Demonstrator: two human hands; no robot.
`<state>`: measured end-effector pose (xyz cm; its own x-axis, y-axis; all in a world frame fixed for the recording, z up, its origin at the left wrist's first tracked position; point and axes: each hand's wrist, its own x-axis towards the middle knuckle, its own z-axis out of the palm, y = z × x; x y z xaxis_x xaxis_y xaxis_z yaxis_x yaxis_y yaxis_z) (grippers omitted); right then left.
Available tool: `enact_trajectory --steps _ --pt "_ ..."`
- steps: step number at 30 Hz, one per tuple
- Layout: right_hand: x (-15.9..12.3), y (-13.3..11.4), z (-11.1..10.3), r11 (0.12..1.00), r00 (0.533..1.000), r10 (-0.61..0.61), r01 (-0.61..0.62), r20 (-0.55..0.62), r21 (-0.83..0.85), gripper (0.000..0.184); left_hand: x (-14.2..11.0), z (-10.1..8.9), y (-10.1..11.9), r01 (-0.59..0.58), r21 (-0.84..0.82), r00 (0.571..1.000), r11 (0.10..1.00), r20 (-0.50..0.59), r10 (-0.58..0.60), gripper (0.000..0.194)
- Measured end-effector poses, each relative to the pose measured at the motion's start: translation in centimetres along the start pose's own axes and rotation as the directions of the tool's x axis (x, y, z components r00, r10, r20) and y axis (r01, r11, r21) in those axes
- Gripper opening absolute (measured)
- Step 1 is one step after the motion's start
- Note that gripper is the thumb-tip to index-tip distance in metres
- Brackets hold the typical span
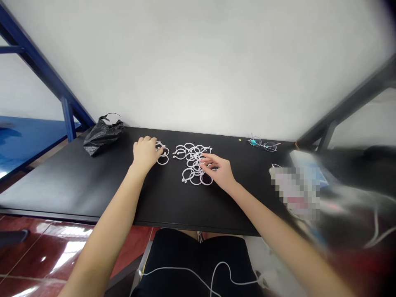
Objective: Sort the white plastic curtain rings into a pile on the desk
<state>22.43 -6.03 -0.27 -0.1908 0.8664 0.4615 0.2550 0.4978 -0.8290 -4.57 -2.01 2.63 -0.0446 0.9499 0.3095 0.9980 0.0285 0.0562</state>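
Note:
Several white shower curtain rings point(196, 184), thin loops with small knobbed ends, lie overlapping in a loose pile on the black table point(173, 204). A smaller group of the same white rings point(163, 163) lies to the left. My left hand point(146, 152) is palm down at this smaller group, its fingers curled and its thumb against a ring; the hand partly covers the rings. At the right side of the pile is my right hand point(221, 171), thumb and fingers bent but apart, fingertips over the rings. Whether they touch one is unclear.
A crumpled black plastic bag point(103, 134) lies at the back left. Eyeglasses point(262, 144) rest near the wall at the back right. Blurred packages point(309, 165) stand at the right edge. A white cable point(185, 269) crosses my lap. Blue metal framing point(46, 74) rises at left.

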Motion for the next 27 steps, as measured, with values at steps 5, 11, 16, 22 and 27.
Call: enact_trajectory --steps 5,11,16,22,27 --pt "-0.1 -0.1 0.1 1.0 1.0 -0.02 0.02 -0.013 -0.017 0.03 -0.2 0.5 -0.7 0.067 0.055 0.998 0.996 0.001 -0.067 0.038" --pt "-0.1 -0.2 0.2 0.999 1.0 -0.026 0.025 -0.018 -0.037 0.029 -0.2 1.0 0.7 -0.067 -0.075 0.984 0.995 -0.169 0.054 0.033" --pt "-0.1 -0.1 0.3 0.997 0.999 -0.041 0.039 -0.021 -0.06 0.029 -1.0 2.2 3.4 -0.393 -0.217 0.918 0.894 -0.15 0.367 0.032" --pt "-0.1 0.1 0.4 0.998 0.999 -0.036 0.034 -0.026 -0.057 0.028 -1.4 3.7 4.3 -0.486 -0.312 0.869 0.816 -0.073 0.49 0.038" --pt "-0.1 0.2 0.4 0.997 0.999 -0.042 0.041 -0.011 -0.064 0.028 -1.2 3.3 4.5 -0.503 -0.502 0.84 0.704 -0.091 0.535 0.029"
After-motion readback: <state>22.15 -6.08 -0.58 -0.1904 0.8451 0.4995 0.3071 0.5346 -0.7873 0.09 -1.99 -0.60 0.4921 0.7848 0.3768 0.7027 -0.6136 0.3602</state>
